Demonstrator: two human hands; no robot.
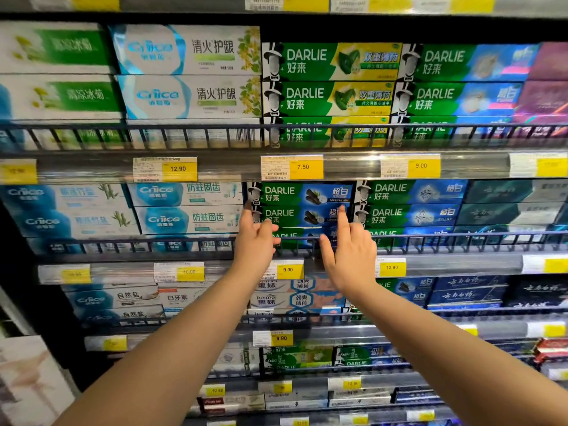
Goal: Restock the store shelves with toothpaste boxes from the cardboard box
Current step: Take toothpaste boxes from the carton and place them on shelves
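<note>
A stack of green and blue Darlie toothpaste boxes [299, 204] lies on the second shelf, behind a wire front rail [184, 242]. Both my arms reach up to this stack. My left hand [256, 238] touches the left end of the middle box, its fingers fairly straight. At the right end, my right hand [349, 250] presses the same box with its raised index finger, thumb spread out below. Neither hand holds a box. The cardboard box is out of view.
Shelves full of toothpaste boxes fill the view: white Cnice boxes [187, 204] left of the stack, more Darlie boxes [408, 204] to its right, green and yellow ones [332, 78] above. Yellow price tags [289, 269] line each shelf edge. Pale goods [27, 379] sit at the lower left.
</note>
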